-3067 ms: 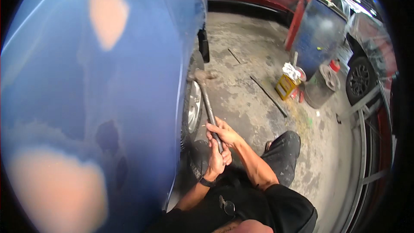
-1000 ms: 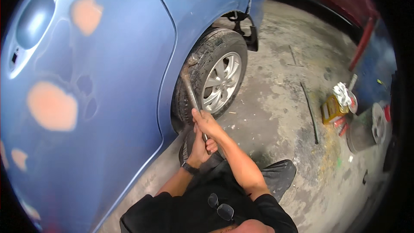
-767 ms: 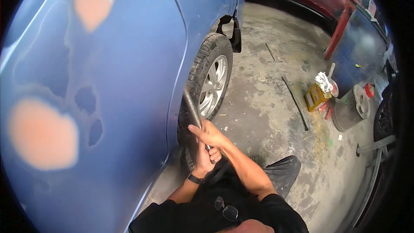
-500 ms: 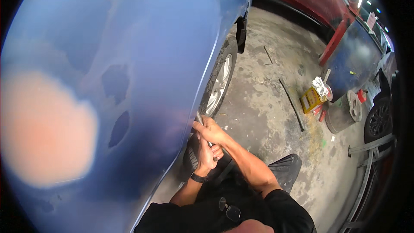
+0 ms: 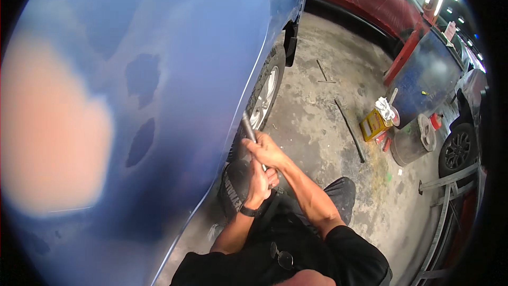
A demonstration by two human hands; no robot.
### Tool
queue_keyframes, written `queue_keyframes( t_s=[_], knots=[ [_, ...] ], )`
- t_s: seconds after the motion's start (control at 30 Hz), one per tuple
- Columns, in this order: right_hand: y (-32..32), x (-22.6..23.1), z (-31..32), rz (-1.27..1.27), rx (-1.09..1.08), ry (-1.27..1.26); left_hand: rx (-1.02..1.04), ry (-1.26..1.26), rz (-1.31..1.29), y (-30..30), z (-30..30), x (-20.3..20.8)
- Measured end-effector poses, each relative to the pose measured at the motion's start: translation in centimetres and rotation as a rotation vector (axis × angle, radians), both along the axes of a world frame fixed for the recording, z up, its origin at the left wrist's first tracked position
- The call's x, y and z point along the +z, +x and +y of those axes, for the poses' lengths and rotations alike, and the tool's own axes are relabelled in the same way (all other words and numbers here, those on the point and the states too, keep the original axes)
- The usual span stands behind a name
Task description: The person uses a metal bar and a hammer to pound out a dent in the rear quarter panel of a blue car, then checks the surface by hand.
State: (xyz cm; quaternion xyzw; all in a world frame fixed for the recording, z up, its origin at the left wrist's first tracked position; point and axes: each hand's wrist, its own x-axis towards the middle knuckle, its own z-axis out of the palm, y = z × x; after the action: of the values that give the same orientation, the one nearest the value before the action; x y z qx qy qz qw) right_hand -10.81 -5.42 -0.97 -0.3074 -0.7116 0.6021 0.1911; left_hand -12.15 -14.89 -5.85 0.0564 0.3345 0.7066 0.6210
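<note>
Tool shaft: the grey metal shaft [image 5: 248, 127] runs from the hands up and slightly left, toward the edge of the blue car panel [image 5: 196, 58].
Right hand [image 5: 266, 151]: wrapped round the shaft, nearer the panel edge.
Left hand [image 5: 260, 181]: closed on the lower end, just below the right.
Alloy wheel [image 5: 263, 107]: just beyond the shaft, to its right.
Far end: out of sight, perhaps behind the panel; contact can't be told.
</note>
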Motion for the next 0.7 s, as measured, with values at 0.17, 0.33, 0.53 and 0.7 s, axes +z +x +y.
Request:
queue_keyframes(
  t_s=[0.17,0.33,0.53,0.7],
  knots=[
    [-1.8,-1.8,-1.4,0.061,0.246,-0.181,0.195,-0.083,0.017,0.1,-2.3,0.7],
    [-0.2,-0.5,0.9,0.026,0.184,-0.168,0.179,-0.121,0.013,0.8,0.0,1.9],
    [4.3,-0.6,3.0,0.171,-0.128,0.24,-0.083,-0.001,0.162,2.7,3.2,-0.7],
    [3.1,0.1,0.3,0.074,0.113,-0.058,0.134,-0.126,0.118,3.6,0.1,0.8]
  ],
)
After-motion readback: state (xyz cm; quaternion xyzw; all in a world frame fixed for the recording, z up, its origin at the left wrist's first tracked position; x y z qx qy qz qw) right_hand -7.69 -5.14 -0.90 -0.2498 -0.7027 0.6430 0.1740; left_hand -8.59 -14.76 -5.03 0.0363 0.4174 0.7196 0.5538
